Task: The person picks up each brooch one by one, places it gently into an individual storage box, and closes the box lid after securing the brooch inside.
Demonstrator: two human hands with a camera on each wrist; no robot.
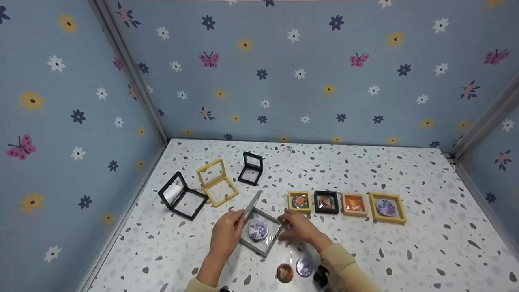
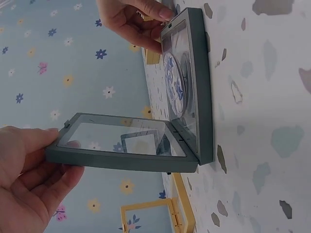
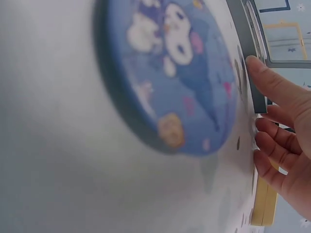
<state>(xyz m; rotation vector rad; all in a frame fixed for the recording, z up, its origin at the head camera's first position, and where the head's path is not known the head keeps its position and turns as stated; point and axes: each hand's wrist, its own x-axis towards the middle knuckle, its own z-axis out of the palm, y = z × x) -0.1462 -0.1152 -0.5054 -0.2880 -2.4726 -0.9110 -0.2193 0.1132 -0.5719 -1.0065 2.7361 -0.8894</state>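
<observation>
A grey hinged display frame (image 1: 265,254) lies open on the table with a purple-and-white round badge (image 1: 258,230) on its clear film. My left hand (image 1: 225,233) pinches the edge of its raised lid (image 2: 121,162) between thumb and fingers. At the opposite corner of the base, my right hand (image 1: 302,228) grips the rim with thumb and forefinger, the other fingers loosely bent beside it. Close to the right forearm lie a purple badge (image 1: 304,267) and a red badge (image 1: 284,273). A blurred blue cartoon badge (image 3: 175,73) fills much of the right wrist view.
Three open frames stand at the back left: a large black one (image 1: 172,190), a yellow one (image 1: 211,172) and a small black one (image 1: 248,180). To the right is a row of several closed frames holding badges, ending in a yellow one (image 1: 402,209). Patterned walls bound the table.
</observation>
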